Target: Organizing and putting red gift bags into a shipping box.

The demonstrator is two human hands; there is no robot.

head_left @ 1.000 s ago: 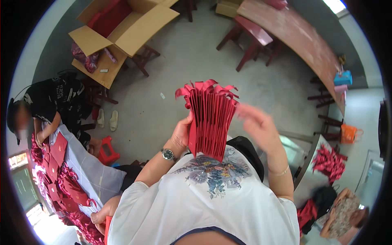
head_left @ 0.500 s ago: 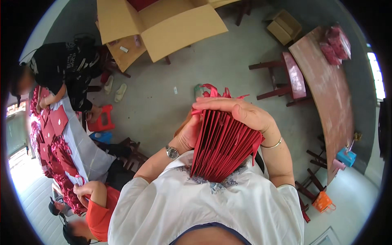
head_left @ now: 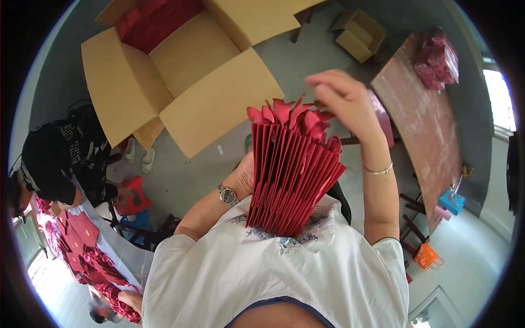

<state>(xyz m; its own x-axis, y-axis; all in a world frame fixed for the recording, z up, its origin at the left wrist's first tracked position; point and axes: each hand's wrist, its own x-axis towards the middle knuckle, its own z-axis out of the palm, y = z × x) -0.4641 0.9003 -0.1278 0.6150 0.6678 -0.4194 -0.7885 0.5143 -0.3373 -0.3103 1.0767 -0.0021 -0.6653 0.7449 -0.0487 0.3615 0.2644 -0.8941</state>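
A thick stack of flat red paper pieces with ribbons [head_left: 290,175] leans upright against my white shirt, its edges fanned toward me. Loose red ribbon ends stick up along its far side. My left hand [head_left: 246,170] grips the stack at its left side, and most of its fingers are hidden behind the stack. Clear of the far right corner, near the ribbon ends, my right hand [head_left: 342,95] is raised with its fingers stretched out and a little blurred. Nothing shows in it.
Ahead stands a large open cardboard box [head_left: 197,54] with red pieces inside. A long wooden table [head_left: 421,136] runs along the right, with wrapped red bundles [head_left: 437,60]. At left, a person in black [head_left: 65,158] bends over a table of red pieces [head_left: 79,235]. A smaller box [head_left: 358,35] sits farther back.
My right hand has lifted off the stack's far edge and moved up and right, uncovering the ribbons. The view has shifted, so more of the large box's inside shows.
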